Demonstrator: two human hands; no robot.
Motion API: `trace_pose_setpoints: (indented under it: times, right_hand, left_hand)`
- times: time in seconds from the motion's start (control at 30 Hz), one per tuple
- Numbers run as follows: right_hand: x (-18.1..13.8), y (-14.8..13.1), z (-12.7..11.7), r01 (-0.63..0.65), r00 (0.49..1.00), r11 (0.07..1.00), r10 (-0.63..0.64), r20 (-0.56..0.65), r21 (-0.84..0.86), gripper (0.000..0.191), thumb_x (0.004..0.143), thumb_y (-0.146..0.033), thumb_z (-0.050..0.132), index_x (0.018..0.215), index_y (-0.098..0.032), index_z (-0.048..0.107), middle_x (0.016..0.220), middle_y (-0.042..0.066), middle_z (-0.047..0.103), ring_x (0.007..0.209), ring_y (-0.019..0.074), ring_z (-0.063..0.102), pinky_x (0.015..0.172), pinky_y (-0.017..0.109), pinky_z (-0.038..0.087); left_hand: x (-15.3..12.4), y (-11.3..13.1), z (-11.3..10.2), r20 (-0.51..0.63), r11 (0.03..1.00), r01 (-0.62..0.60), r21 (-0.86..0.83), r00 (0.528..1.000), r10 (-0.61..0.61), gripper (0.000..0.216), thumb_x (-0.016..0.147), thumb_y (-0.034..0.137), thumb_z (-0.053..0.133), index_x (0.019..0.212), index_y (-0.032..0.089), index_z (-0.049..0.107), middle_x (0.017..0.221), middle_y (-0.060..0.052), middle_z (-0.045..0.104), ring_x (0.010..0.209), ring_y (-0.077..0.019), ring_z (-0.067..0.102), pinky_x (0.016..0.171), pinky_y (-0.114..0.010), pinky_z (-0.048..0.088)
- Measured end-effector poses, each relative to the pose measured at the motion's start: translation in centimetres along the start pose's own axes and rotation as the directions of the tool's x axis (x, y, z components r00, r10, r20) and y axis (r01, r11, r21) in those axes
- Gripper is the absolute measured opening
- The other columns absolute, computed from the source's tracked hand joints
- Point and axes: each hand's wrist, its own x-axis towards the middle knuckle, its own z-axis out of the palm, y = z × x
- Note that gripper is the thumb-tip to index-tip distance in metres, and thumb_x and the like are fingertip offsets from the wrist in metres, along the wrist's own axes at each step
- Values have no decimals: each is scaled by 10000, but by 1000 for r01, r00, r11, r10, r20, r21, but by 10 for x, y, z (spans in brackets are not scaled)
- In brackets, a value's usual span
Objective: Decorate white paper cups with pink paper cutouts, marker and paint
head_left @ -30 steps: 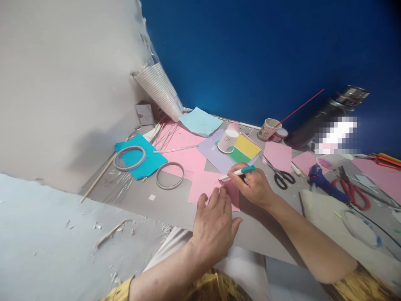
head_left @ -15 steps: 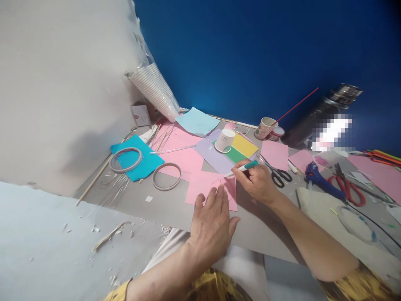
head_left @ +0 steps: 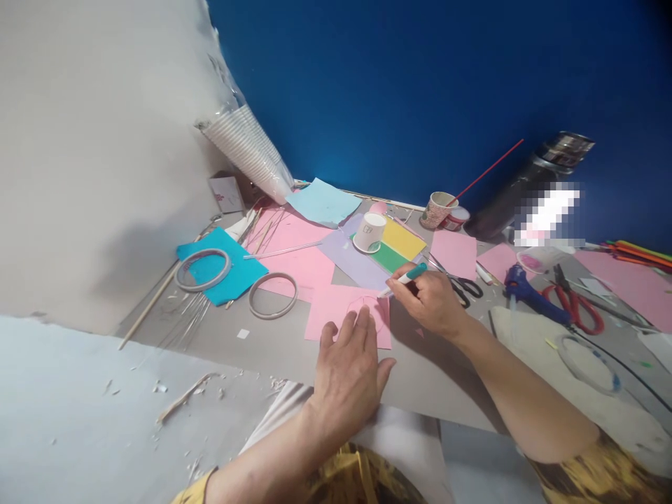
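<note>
At frame centre I see my left hand [head_left: 346, 371] pressed flat, fingers released, on the pink paper [head_left: 336, 311] on the desk [head_left: 252, 346], while my right hand [head_left: 430, 301] grasps the teal marker [head_left: 407, 278], tip on the paper.

1. A sleeve of stacked white cups [head_left: 246, 150] is leaned at 11 o'clock.
2. Two rings [head_left: 272, 295] are laid at 9 o'clock, one on teal paper [head_left: 214, 274].
3. An upturned paper cup [head_left: 369, 232] is set at 12 o'clock.
4. Black scissors [head_left: 460, 286], a blue glue gun [head_left: 530, 297] and red-handled scissors [head_left: 577, 309] are seen toward 2 o'clock.
</note>
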Motion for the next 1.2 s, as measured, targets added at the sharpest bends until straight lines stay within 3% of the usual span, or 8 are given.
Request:
trace_pose_setpoints:
  times: [0.1, 0.2, 0.4, 0.73, 0.83, 0.97, 1.1, 1.2]
  right_hand:
    - [1, -1, -1, 12, 1000, 1000, -12, -7, -4, 210, 950, -280, 557, 750, -229, 592, 686, 24, 696, 580, 169, 621, 626, 278, 456]
    - [2, -1, -4, 15, 1000, 1000, -15, 23, -9, 235, 942, -273, 553, 712, -231, 567, 660, 20, 673, 580, 168, 608, 621, 282, 441]
    - [0, -3, -12, 3, 995, 1000, -3, 100, -5, 248, 937, -278, 561, 695, -227, 573, 599, 10, 631, 557, 166, 586, 595, 285, 402]
    - [-5, -18, -20, 0, 974, 999, -10, 226, 44, 247, 930, -261, 558, 691, -218, 605, 620, 26, 683, 561, 164, 602, 593, 277, 415]
    - [-5, -24, -20, 1, 985, 992, -23, 173, 126, 255, 932, -268, 548, 691, -217, 616, 645, 16, 700, 558, 150, 603, 599, 270, 432]
    - [-5, -27, -28, -21, 997, 985, 7, 78, 172, 231, 918, -273, 567, 704, -214, 629, 612, -3, 674, 540, 141, 598, 597, 265, 453]
    - [-12, -30, -40, -113, 993, 978, 105, 51, 173, 216, 896, -272, 595, 692, -208, 628, 611, -6, 667, 493, 128, 567, 518, 258, 433]
    - [-22, -38, -41, -154, 988, 961, 142, 67, 230, 190, 915, -307, 616, 762, -206, 664, 635, -4, 677, 482, 126, 580, 495, 253, 442]
  left_hand:
    - [3, -2, -6, 35, 1000, -14, -14, 999, 15, 537, 994, 442, 512, 1408, 100, 546, 1499, -155, 555, 1301, -320, 499, 967, -502, 415]
    - [8, -6, -14, 85, 998, -62, -7, 994, 62, 410, 1005, 296, 467, 1355, 117, 584, 1485, -155, 558, 1206, -302, 542, 871, -471, 443]
    - [26, -20, -24, 233, 992, -123, -2, 965, 120, 375, 810, 3, 515, 1119, 156, 663, 1216, -138, 665, 1018, -279, 580, 768, -415, 448]
    - [61, -49, -45, 361, 953, -240, -186, 885, 294, 290, 797, -7, 502, 880, 159, 724, 1059, -119, 692, 976, -240, 609, 814, -351, 471]
    - [74, -57, -53, 409, 931, -258, -259, 844, 347, 320, 845, 26, 467, 957, 154, 738, 1019, -115, 702, 918, -215, 631, 812, -324, 467]
    - [85, -63, -57, 466, 916, -255, -308, 799, 379, 344, 881, 46, 420, 989, 171, 722, 955, -73, 713, 816, -181, 637, 695, -271, 423]
    - [92, -63, -55, 444, 899, -364, -243, 782, 437, 298, 840, 32, 476, 916, 168, 730, 874, -77, 711, 784, -193, 629, 691, -279, 405]
    - [103, -66, -55, 466, 897, -389, -210, 767, 441, 342, 848, 48, 499, 1025, 189, 756, 921, -95, 738, 821, -211, 645, 722, -284, 421]
